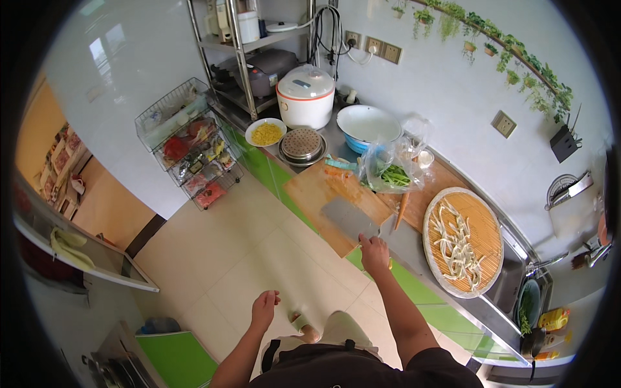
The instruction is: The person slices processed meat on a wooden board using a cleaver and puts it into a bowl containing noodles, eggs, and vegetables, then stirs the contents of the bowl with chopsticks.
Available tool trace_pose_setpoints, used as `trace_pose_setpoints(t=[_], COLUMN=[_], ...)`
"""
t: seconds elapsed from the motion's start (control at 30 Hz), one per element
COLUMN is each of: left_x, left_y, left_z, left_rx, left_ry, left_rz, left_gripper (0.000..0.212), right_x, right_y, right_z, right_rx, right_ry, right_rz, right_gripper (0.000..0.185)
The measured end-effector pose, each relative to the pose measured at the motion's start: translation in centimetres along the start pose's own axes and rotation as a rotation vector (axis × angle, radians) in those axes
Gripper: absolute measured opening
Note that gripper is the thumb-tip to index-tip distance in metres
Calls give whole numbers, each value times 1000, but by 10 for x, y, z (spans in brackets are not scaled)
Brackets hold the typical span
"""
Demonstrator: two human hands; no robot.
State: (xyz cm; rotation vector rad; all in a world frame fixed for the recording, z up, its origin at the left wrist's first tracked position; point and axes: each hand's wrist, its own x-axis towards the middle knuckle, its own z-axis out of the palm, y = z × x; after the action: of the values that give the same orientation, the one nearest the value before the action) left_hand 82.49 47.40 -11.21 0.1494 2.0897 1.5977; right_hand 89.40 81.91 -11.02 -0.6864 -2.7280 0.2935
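In the head view, my right hand (375, 253) is closed around the handle of a cleaver at the near edge of the counter. The broad cleaver blade (347, 217) lies over a wooden cutting board (308, 186), its flat side up. Just beyond the hand, a carrot (401, 211) rests with its tip toward me. A clear plastic bag (417, 167) with cut green vegetables (395, 175) lies at the board's far side. My left hand (265, 306) hangs above the floor, fingers curled, with nothing seen in it.
A round woven tray (429, 262) carrying noodle-like strips stands to the right, overlapping the sink (504, 286). Farther left are a white enamel basin (368, 121), a rice cooker (305, 99), a perforated steel steamer plate (302, 144) and a bowl of yellow pieces (266, 134). A wire rack (191, 148) stands on the floor.
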Motion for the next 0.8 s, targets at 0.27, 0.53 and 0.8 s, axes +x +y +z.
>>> trace_pose_setpoints(t=[0.27, 0.53, 0.8], left_x=[72, 123, 158], left_y=[25, 38, 52], left_z=[22, 85, 136], left_rx=[-80, -107, -175], left_ry=[-111, -136, -74], left_rz=[-140, -228, -273], left_gripper=[33, 33, 36], right_x=[52, 79, 221], right_y=[40, 62, 4], right_z=[27, 15, 26], right_rx=[68, 96, 496], right_ry=[-24, -110, -80], right_rz=[-16, 44, -148], right_gripper=[36, 28, 17])
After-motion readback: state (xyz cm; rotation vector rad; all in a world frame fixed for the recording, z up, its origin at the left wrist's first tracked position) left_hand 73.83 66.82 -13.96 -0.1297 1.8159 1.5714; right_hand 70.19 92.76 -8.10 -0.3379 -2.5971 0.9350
